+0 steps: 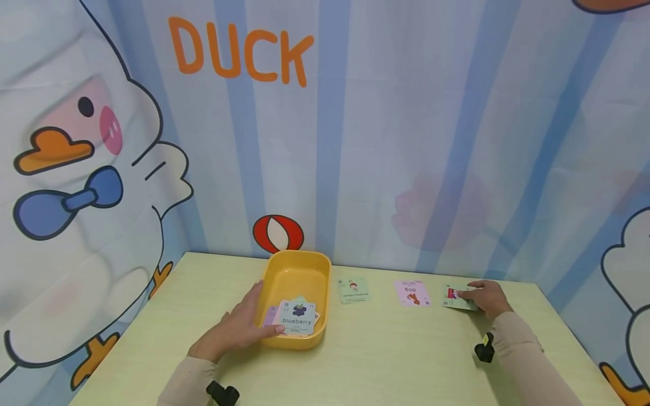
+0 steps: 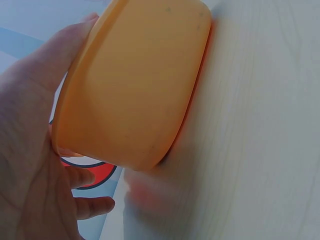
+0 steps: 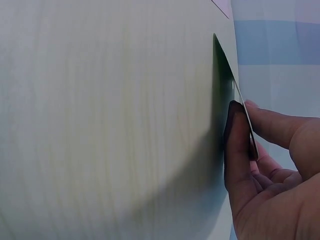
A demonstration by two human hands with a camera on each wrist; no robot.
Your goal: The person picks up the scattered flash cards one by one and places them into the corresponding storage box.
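My right hand [image 1: 490,299] pinches a green picture flash card [image 1: 452,298] between thumb and fingers near the table's far right edge. In the right wrist view that card [image 3: 227,65] appears edge-on, tilted to the tabletop. With the thumb over the rim and fingers along the outer left side, my left hand [image 1: 236,327] holds a yellow plastic bin [image 1: 325,293]. Inside its near end lies a small pile of flash cards, the blueberry card [image 1: 298,321] on top, partly hiding a purple card [image 1: 269,314]. The bin's outer wall [image 2: 135,85] fills much of the left wrist view.
Between bin and right hand, a green Lantern Festival card [image 1: 354,290] and a pink dog card [image 1: 412,293], its word upside down to me, lie in a row on the pale wooden table [image 1: 386,355]. A printed duck curtain [image 1: 376,141] hangs behind the table.
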